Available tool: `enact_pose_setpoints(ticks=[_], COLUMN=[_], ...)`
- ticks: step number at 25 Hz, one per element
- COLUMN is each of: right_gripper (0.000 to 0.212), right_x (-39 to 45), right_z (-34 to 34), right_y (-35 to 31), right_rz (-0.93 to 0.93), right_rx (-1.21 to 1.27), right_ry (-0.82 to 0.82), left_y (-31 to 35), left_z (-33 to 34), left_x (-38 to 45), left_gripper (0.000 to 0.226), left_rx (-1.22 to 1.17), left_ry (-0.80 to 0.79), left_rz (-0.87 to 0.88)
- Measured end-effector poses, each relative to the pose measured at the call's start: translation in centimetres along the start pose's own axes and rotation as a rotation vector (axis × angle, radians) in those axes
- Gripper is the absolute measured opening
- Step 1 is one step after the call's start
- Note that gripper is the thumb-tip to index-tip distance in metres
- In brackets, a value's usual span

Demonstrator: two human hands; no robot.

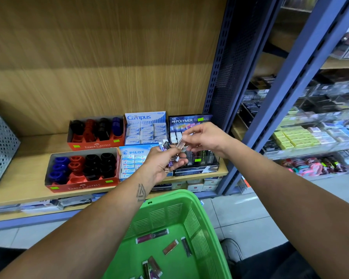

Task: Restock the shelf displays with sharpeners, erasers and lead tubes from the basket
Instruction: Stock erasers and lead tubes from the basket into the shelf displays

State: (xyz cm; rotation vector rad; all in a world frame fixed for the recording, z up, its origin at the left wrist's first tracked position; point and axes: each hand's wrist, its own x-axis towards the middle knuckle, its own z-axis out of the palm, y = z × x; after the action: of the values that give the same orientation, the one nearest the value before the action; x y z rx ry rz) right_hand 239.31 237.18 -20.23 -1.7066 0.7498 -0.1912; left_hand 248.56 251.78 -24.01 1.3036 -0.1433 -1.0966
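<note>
- L hand (161, 164) is gripping a bunch of lead tubes (170, 158), fingers curled round them, held over the near edge of the shelf (28, 178), just in front of the Pilot box (133, 158).
- R hand (206, 137) is pinching one clear pinkish tube (180, 143) btwn thumb & fingertips, tilted, just above the bunch in the L hand.
- Both hands are hovering in front of the lead display (197, 158), the dark tray at the shelf's right end w/ tubes standing upright in it.
- Hi-Polymer box (189, 125) is standing behind that display, far right; can't tell how full it is.
- Campus box (146, 127) is sitting far centre w/ white erasers in rows; Pilot box near centre w/ more erasers.
- Two red Faber-Castell boxes are sitting left of the eraser boxes: far box (96, 131) & near box (81, 170), both holding blue, red & black sharpeners.
- Green basket (189, 208) is sitting near, below the arms, at bottom centre; loose tubes (170, 246) are lying flat on its floor, some purple, some brownish, one dark.
- Perforated metal bin (0, 146) is standing on the shelf at far left.
- Blue upright (290, 97) is splitting off the next bay at right, stocked w/ blurred goods.
</note>
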Motion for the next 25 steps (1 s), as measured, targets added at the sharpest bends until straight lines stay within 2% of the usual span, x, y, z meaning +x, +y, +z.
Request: enact_pose_setpoints(ticks=[4, 8, 13, 15, 17, 18, 20, 22, 25], right_gripper=[0.016, 0.015, 0.026, 0.021, 0.01, 0.008, 0.012, 0.017, 0.018], right_x=[0.1, 0.3, 0.6, 0.6, 0.7, 0.6, 0.7, 1.4, 2.1], right_z=[0.5, 0.4, 1.5, 1.3, 0.1, -0.5, -1.9, -3.1, -4.2], right_y=[0.5, 0.6, 1.2, 1.2, 0.7, 0.4, 0.2, 0.6, 1.2], right_rz=[-0.018, -0.042, 0.083, 0.087, 0.046, 0.034, 0.019, 0.019, -0.009], right_rx=[0.023, 0.056, 0.306, 0.363, 0.4, 0.351, 0.084, -0.201, -0.444], right_ry=[0.07, 0.087, 0.035, 0.045, 0.063, 0.086, 0.188, 0.251, 0.281], left_y=[0.1, 0.1, 0.0, 0.1, 0.2, 0.4, 0.5, 0.5, 0.5], left_z=[-0.3, -1.0, -0.9, -0.8, -0.9, -1.1, -1.5, -1.6, -1.3], left_x=[-0.1, 0.0, -0.1, -0.1, 0.2, 0.3, 0.4, 0.2, -0.1], left_gripper=[0.013, 0.014, 0.021, 0.027, 0.035, 0.039, 0.045, 0.041, 0.033], left_rx=[-0.044, -0.095, -0.234, -0.199, -0.058, 0.0, 0.02, -0.014, -0.014], left_ry=[-0.067, -0.049, -0.069, -0.082, -0.044, -0.01, 0.021, 0.001, -0.044], left_rz=[-0.026, -0.041, -0.047, -0.045, -0.025, -0.015, -0.013, -0.025, -0.032])
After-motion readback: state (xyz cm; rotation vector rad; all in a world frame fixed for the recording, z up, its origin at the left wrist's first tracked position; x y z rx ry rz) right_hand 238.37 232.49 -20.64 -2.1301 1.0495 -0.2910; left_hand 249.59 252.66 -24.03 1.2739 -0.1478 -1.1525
